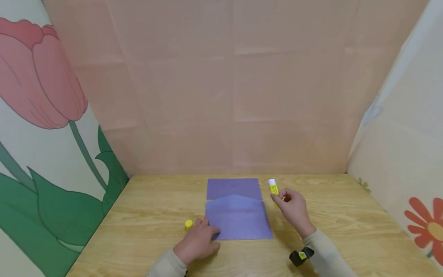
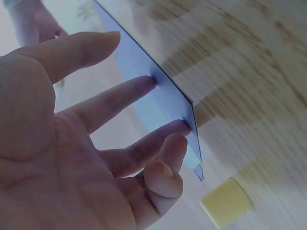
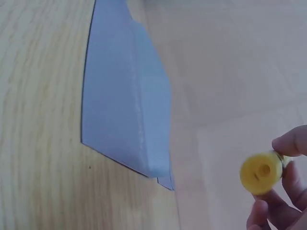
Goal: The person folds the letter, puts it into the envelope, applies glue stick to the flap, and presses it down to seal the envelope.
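Note:
A purple envelope (image 1: 238, 223) lies on the table with its pointed flap raised toward the far side. My left hand (image 1: 200, 240) rests on its near left corner; the left wrist view shows two straight fingertips pressing the paper. Just left of that hand stands a yellow glue cap (image 1: 188, 224), seen also as a yellow cap (image 2: 225, 203) in the left wrist view. My right hand (image 1: 293, 207) pinches an uncapped glue stick (image 1: 273, 187) upright beside the envelope, its white end up. The yellow base (image 3: 261, 172) of the stick faces the right wrist camera.
Behind the envelope lies a flat purple sheet (image 1: 233, 188), partly covered by the flap. The wooden table (image 1: 145, 215) ends at a pinkish-beige backdrop (image 1: 228, 115). Side panels with a painted tulip (image 1: 41, 77) and a red flower (image 1: 425, 227) flank it.

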Available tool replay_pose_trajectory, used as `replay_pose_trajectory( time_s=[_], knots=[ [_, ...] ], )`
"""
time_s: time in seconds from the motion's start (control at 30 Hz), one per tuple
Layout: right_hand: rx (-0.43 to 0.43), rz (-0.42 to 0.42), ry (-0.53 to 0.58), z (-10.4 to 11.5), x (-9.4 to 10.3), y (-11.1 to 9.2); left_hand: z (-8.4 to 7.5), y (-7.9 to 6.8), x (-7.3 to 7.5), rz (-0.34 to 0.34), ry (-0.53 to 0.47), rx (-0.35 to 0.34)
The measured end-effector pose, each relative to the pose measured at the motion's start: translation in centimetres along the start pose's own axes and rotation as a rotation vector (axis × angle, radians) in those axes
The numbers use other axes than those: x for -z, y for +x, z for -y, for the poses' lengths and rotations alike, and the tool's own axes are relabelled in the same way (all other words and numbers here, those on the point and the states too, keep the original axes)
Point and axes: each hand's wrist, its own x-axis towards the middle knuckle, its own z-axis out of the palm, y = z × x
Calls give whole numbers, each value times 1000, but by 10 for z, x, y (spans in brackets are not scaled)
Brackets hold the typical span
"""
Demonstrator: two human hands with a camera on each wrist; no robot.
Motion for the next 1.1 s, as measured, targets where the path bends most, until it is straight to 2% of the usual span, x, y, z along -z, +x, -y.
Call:
replay_pose_trajectory(
  time_s=[0.23, 0.4, 0.47, 0.53, 0.6, 0.7, 0.8, 0.9, 1.1],
  knots=[
    [-17, 54, 23, -1, -4, -2, 11, 2, -1, -51, -77, -13],
    [-30, 74, 20, -1, -7, -4, 26, 5, 1, -179, -77, -20],
    [-43, 88, 18, 0, -8, -5, 32, 5, 3, -231, -73, 6],
    [-47, 103, 18, 0, -8, -6, 40, 4, 7, -252, -64, 54],
    [-47, 120, 18, 1, -9, -6, 47, 1, 11, -240, -64, 118],
    [-42, 145, 25, 1, -10, -7, 57, -3, 17, -186, -65, 213],
    [-36, 164, 32, 1, -11, -7, 65, -7, 21, -150, -78, 264],
    [-18, 178, 22, 1, -12, -7, 72, -8, 22, -132, -96, 283],
    [21, 188, -3, 2, -15, -11, 82, -8, 18, -118, -153, 263]
  ],
)
